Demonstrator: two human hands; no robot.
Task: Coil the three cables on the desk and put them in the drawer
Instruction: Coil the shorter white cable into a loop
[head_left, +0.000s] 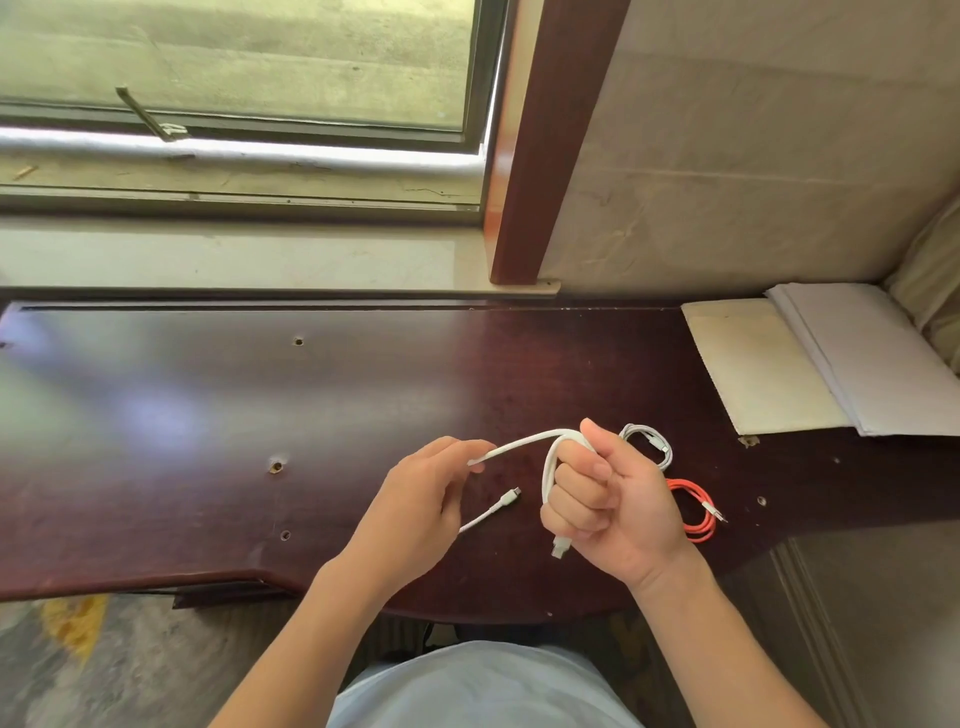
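A white cable (524, 442) is stretched between my two hands above the dark wooden desk (208, 405). My right hand (608, 499) is a fist with loops of this cable wound around its fingers, and one plug hangs below it. My left hand (421, 499) pinches the cable's free run, whose far plug end lies on the desk beside it. Behind my right hand lies a coiled grey-white cable (655, 441). A coiled orange cable (698, 512) rests on the desk to the right of my wrist. No drawer is visible.
A cream pad (753, 364) and a stack of white sheets (872, 358) lie at the desk's back right. A window sill (234, 254) and a wooden post (540, 156) run behind the desk. The desk's front edge curves in toward my body.
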